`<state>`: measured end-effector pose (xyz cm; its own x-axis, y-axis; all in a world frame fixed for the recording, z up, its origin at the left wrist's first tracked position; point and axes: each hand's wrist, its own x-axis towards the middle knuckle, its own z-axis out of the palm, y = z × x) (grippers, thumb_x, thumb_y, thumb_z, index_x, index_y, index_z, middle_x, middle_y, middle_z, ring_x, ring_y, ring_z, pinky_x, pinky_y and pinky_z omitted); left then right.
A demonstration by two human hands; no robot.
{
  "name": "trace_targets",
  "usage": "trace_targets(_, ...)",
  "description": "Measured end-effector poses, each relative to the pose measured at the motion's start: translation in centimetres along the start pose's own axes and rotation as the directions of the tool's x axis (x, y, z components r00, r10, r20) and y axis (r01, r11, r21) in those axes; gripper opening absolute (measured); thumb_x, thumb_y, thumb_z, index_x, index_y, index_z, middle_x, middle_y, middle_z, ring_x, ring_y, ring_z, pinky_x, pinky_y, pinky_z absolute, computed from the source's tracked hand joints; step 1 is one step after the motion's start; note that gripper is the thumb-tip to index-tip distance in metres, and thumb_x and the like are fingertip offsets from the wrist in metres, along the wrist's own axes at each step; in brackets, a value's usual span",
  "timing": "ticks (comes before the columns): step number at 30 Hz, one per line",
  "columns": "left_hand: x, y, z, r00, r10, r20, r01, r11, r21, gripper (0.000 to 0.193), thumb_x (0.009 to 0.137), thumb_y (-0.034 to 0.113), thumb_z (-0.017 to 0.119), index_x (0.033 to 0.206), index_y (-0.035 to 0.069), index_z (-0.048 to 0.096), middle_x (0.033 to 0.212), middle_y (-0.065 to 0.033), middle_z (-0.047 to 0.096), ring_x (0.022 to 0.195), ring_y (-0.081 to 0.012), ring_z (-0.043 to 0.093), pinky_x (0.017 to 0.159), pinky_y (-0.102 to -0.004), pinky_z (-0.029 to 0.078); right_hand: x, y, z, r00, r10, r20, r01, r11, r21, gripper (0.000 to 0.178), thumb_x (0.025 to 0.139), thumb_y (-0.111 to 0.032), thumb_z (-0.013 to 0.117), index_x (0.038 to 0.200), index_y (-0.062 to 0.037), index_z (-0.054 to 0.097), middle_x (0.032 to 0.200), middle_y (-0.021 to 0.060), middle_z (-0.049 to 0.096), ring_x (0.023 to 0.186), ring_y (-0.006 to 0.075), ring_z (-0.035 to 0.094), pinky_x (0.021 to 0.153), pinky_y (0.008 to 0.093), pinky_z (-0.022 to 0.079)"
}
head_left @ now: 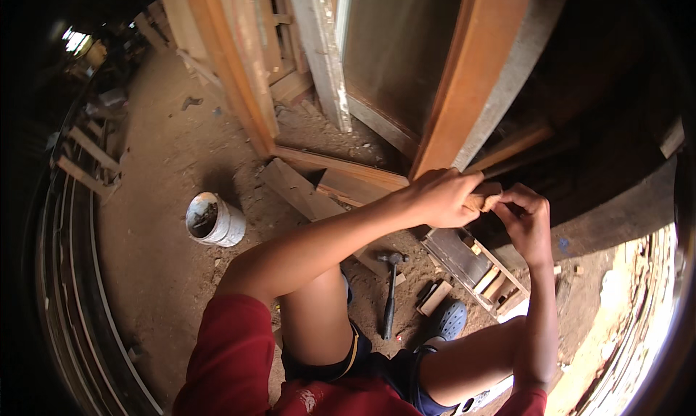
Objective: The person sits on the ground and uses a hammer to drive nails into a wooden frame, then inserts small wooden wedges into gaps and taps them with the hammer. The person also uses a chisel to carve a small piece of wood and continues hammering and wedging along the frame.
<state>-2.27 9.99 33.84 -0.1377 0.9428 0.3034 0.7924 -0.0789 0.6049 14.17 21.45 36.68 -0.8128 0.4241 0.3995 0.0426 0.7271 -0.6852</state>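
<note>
The left hand [442, 196] is closed around a wooden handle [484, 198], and the right hand [525, 220] pinches its end to steady it; a hammer [391, 289] lies on the floor [159, 285].

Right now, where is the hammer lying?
In the head view the hammer lies on the dirt floor at lower centre, between the person's knees, right of the white bucket and left of the blue shoe.

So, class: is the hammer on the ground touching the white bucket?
Apart. The head view shows bare dirt between the hammer and the white bucket.
</note>
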Motion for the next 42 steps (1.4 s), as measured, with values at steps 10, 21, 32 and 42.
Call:
trace_targets(10, 0.0, -0.4, 0.2, 0.992, -0.068, 0.102, 0.064, 0.997, 0.040, 0.032, 0.078, 0.024, 0.063, 0.094, -0.003, 0.057, 0.061, -0.0234, 0.061, 0.061, -0.0423, 0.064, 0.055, -0.0488, 0.050, -0.5, -0.6, 0.0, 0.973, 0.086, 0.215, -0.093, 0.995, 0.020, 0.032, 0.064, -0.005, 0.084, 0.082, 0.0023, 0.059, 0.078, 0.0096, 0.063, 0.075, 0.0162, 0.061, 0.069, 0.0302, 0.048)
trace_targets(21, 0.3, -0.9, 1.2, 1.000, 0.009, 0.014, -0.009, 1.000, -0.003, 0.035, 0.081, 0.025, 0.064, 0.093, -0.007, 0.057, 0.060, -0.0245, 0.060, 0.060, -0.0416, 0.064, 0.052, -0.0459, 0.051, -0.5, 1.3, 1.2, 0.988, 0.151, 0.024, -0.151, 0.988, 0.005, 0.025, 0.075, -0.014, 0.079, 0.074, 0.0029, 0.060, 0.068, 0.0116, 0.063, 0.062, 0.0166, 0.057, 0.062, 0.0313, 0.045)
trace_targets(32, 0.3, -1.0, 0.9, 0.999, -0.028, 0.020, 0.029, 0.997, -0.070, 0.043, 0.078, 0.020, 0.062, 0.105, -0.012, 0.057, 0.061, -0.0254, 0.060, 0.059, -0.0404, 0.065, 0.051, -0.0446, 0.052, -0.3, 1.6, 1.6, 0.976, 0.215, 0.023, -0.216, 0.973, 0.080, 0.026, 0.080, -0.017, 0.076, 0.074, 0.0032, 0.062, 0.061, 0.0054, 0.059, 0.059, 0.0091, 0.048, 0.056, 0.0286, 0.041)
trace_targets(42, 1.0, -1.6, 0.5, 0.991, 0.062, -0.116, -0.066, 0.997, -0.029, 0.040, 0.072, 0.019, 0.066, 0.101, -0.007, 0.057, 0.062, -0.0245, 0.062, 0.061, -0.0408, 0.065, 0.055, -0.0467, 0.052, 0.0, 1.8, 0.3, 0.936, 0.271, 0.225, -0.351, 0.753, 0.557, 0.011, 0.096, -0.011, 0.055, 0.090, -0.0038, 0.060, 0.081, 0.0013, 0.060, 0.061, 0.0033, 0.050, 0.044, 0.0161, 0.034)
